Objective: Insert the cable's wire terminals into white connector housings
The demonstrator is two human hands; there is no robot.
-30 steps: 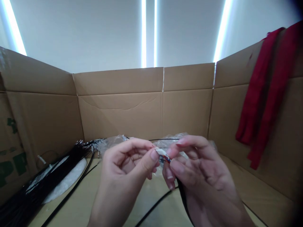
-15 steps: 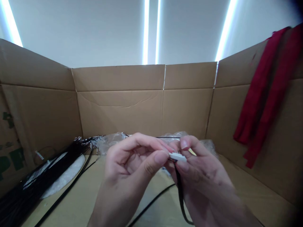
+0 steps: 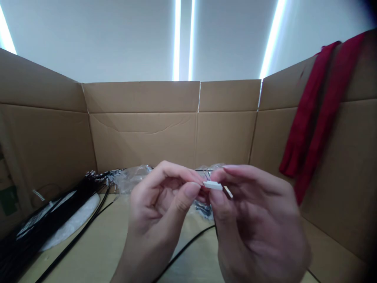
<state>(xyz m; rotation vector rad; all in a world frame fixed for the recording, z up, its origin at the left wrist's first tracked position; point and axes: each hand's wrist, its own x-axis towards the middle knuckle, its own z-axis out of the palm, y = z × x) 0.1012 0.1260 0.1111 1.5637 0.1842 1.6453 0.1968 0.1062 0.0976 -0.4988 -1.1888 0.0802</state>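
Observation:
A small white plastic connector [image 3: 213,185] is held up at the centre, in front of my chest. My right hand [image 3: 256,212] grips it between thumb and fingers, with a second pale strip [image 3: 228,192] showing among those fingers. My left hand [image 3: 167,208] pinches thumb and forefinger together at the connector's left end; what lies between these fingertips is hidden, though a reddish bit shows beside them. Thin wires [image 3: 207,174] stick up just behind the connector. A black cable [image 3: 188,245] runs from beneath my right hand down toward the front.
A thick bundle of black cables [image 3: 59,212] with pale-tipped ends lies at left on a white rounded sheet [image 3: 73,228]. Clear plastic bags [image 3: 134,177] sit at the back. Cardboard walls [image 3: 141,145] surround the work surface, and red cloth strips [image 3: 306,114] hang over the right one.
My right hand has turned, its fingers now arching over the connector, which sits slightly further left and higher. My left hand keeps its pinch. The view has shifted a little to the right.

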